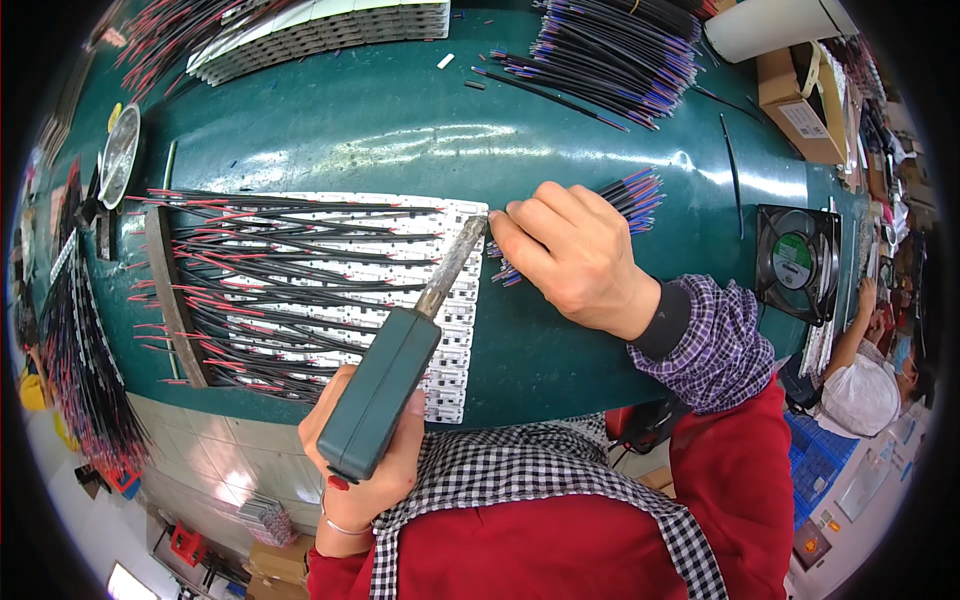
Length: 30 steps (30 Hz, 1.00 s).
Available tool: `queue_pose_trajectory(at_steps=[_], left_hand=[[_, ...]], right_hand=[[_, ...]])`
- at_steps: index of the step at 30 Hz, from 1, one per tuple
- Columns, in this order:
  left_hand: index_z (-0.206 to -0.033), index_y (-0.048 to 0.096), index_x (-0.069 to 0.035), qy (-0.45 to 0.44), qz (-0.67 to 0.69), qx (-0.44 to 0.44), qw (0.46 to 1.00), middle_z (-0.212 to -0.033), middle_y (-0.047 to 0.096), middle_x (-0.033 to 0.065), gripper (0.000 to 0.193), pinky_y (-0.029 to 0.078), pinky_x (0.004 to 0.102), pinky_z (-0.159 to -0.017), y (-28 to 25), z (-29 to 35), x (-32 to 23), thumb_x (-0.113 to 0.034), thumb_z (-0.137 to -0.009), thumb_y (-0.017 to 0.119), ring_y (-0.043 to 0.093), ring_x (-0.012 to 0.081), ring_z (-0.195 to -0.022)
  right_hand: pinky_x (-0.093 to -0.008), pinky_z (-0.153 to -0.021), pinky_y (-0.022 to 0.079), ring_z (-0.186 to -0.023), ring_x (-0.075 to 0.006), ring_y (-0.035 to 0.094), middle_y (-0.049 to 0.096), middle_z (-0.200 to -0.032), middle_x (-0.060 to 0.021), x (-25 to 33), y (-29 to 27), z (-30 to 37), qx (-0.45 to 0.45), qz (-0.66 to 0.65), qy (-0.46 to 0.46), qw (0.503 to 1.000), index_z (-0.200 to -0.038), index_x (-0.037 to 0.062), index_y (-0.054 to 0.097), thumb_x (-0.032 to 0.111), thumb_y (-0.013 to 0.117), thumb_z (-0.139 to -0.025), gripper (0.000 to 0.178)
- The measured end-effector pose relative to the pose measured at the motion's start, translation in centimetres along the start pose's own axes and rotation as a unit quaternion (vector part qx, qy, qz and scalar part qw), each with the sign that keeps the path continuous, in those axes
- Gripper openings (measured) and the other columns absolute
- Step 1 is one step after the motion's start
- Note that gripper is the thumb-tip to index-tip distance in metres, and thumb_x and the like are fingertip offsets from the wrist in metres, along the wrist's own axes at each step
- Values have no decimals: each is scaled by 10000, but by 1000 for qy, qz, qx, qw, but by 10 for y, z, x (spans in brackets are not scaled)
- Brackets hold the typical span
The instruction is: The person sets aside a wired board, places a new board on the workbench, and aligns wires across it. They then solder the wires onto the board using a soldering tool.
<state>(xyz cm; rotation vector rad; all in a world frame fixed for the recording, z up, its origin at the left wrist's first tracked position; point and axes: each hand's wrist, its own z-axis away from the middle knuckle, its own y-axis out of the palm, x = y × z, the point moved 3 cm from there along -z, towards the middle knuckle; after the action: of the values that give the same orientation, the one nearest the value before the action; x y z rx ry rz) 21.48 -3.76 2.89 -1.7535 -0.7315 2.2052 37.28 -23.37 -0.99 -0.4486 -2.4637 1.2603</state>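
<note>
Gripping a green-handled soldering iron (390,385), the left hand (365,470) is closed tight, aiming its tip at the corner of white boards (455,330) on the green surface (400,130). The right hand (565,255) pinches a bundle of black wires (635,195) there, feeding ends to the tip.

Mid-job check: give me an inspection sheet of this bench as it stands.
Surface: green table, glossy.
Job's things: soldering iron, tip at the corner of the white board strips; black wires lie across them.
Clutter: wire bundle, more white strips, cardboard box.
Grippers: left hand grips the iron; right hand pinches wire ends.
Cables: nothing seen.
Surroundings: small fan; another person seated right.
</note>
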Motion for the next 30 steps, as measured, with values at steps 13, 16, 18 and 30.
queue_pose_trajectory(at_steps=[13, 16, 18, 30], left_hand=[[-1298, 565, 91, 14, 125, -134, 983, -1278, 611, 207, 464, 388, 215, -491, -17, 33, 21, 89, -838, 629, 529, 98, -630], [-1304, 566, 79, -4, 130, -139, 982, -1266, 624, 200, 465, 395, 217, -491, -15, 33, 20, 92, -844, 638, 532, 93, -630], [-1307, 568, 69, 0, 130, -128, 983, -1245, 638, 193, 468, 397, 221, -493, -14, 31, 20, 95, -844, 639, 528, 94, -624], [-1322, 610, 17, -3, 53, 4, 999, -1225, 688, 119, 475, 507, 286, -908, -8, 27, 13, 71, -861, 716, 650, 173, -1038]], right_hand=[[-306, -620, 440, -822, -183, 588, 596, -884, -46, 6, -16, -1, -8, -28, 1, 1000, -898, 2, 665, 97, 681, -706, 215], [-284, -627, 454, -833, -188, 596, 605, -938, -77, 20, -31, 3, -10, -16, -2, 1000, -1085, -45, 682, 73, 687, -759, 347], [-289, -629, 458, -824, -193, 592, 593, -946, -82, 20, -23, 5, 8, -19, 19, 1000, -1099, -47, 677, 66, 682, -756, 361], [-299, -599, 481, -776, -184, 570, 536, -835, -46, 15, -6, 13, 26, -27, 50, 998, -1033, -20, 665, 65, 661, -740, 305]])
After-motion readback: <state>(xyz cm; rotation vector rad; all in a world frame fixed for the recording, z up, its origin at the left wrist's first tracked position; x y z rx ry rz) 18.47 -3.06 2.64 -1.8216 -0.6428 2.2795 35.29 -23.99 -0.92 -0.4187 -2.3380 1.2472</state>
